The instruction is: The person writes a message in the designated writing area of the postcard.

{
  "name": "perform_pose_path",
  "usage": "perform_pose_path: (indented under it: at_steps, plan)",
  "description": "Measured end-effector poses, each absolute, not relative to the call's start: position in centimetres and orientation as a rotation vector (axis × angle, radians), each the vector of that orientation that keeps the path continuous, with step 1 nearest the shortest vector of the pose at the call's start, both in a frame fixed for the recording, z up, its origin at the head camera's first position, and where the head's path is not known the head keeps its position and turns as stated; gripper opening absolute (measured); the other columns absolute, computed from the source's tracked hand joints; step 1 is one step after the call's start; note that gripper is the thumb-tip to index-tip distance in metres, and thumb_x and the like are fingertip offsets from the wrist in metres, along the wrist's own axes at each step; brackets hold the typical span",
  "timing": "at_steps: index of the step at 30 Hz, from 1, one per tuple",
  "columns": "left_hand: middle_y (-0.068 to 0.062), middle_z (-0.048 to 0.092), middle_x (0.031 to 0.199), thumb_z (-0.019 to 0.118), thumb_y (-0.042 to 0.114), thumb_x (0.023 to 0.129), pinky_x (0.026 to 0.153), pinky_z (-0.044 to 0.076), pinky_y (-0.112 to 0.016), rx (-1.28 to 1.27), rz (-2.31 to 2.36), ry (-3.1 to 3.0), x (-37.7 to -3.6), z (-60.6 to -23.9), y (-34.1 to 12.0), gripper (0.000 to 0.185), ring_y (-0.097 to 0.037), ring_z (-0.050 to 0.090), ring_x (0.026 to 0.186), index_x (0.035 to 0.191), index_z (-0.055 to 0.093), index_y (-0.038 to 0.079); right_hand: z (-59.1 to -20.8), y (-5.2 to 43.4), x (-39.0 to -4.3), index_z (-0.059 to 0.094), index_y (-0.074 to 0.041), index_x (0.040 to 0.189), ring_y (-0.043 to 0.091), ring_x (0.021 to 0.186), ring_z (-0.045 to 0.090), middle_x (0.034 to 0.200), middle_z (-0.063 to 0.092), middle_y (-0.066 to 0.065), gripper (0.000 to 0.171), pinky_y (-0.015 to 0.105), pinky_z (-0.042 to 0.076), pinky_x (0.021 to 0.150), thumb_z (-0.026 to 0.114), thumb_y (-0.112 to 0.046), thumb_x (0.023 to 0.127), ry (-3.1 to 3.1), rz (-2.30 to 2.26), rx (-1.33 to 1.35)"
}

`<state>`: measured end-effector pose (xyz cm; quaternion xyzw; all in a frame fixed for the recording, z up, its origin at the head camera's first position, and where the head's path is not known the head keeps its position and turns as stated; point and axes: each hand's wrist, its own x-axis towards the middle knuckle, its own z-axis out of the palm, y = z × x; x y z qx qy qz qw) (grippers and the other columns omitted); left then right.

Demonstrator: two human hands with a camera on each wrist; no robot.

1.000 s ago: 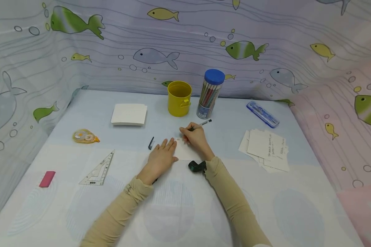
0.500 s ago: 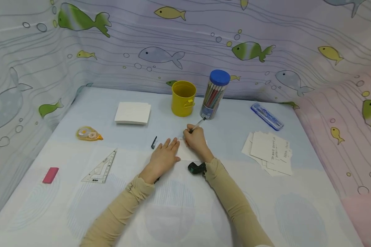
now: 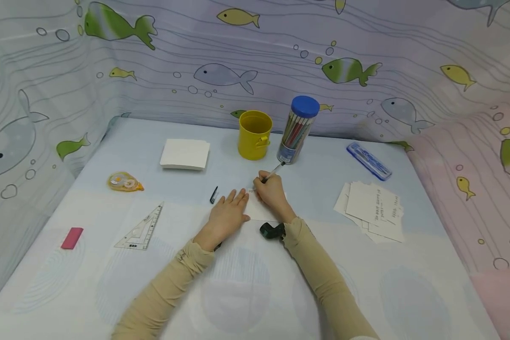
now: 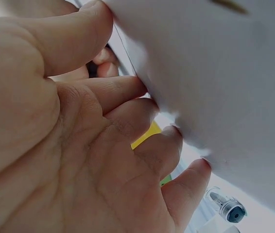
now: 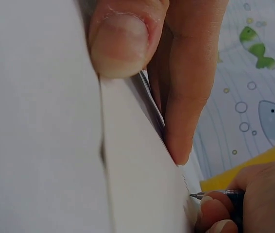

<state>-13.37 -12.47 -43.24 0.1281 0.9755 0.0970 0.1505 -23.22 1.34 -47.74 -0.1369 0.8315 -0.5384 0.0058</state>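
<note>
My right hand (image 3: 273, 192) pinches a black-tipped pen (image 3: 277, 168) above a small white card (image 3: 261, 209). In the right wrist view the pen's tip (image 5: 194, 195) is at the card's surface, beside small dark marks. My left hand (image 3: 227, 216) lies with straight, slightly spread fingers along the card's left edge. In the left wrist view its fingertips touch the white surface, and the palm (image 4: 69, 145) shows. A dark pen cap (image 3: 214, 195) lies just left of the left fingertips, and it shows in the left wrist view too.
A yellow bucket (image 3: 252, 144) and a blue-lidded pencil tube (image 3: 297, 132) stand behind. Blank cards (image 3: 185, 153) are stacked left of them. Written cards (image 3: 374, 208) and a blue case (image 3: 369, 160) lie right. Correction tape (image 3: 123, 182), a set square (image 3: 142, 231) and a pink eraser (image 3: 72, 238) lie left.
The head view has shifted slightly, so everything appears farther right. The pen's upper end has swung to a steeper slant, and the right hand has turned slightly. The left hand stays on the card.
</note>
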Motion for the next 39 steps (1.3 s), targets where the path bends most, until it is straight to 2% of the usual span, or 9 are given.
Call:
perform_pose_path:
  at_steps: [39]
  plan:
    - [-0.013, 0.023, 0.161, 0.053, 0.035, 0.098, 0.118, 0.025, -0.054, 0.38, 0.307, 2.811, -13.38, -43.25, -12.34, 0.066, -0.035, 0.021, 0.149, 0.151, 0.03, 0.003, -47.71, 1.71, -23.26, 0.037, -0.013, 0.056, 0.007, 0.034, 0.038, 0.041, 0.042, -0.004, 0.037, 0.021, 0.025, 0.034, 0.051, -0.007, 0.089, 2.524, -1.692, -0.41]
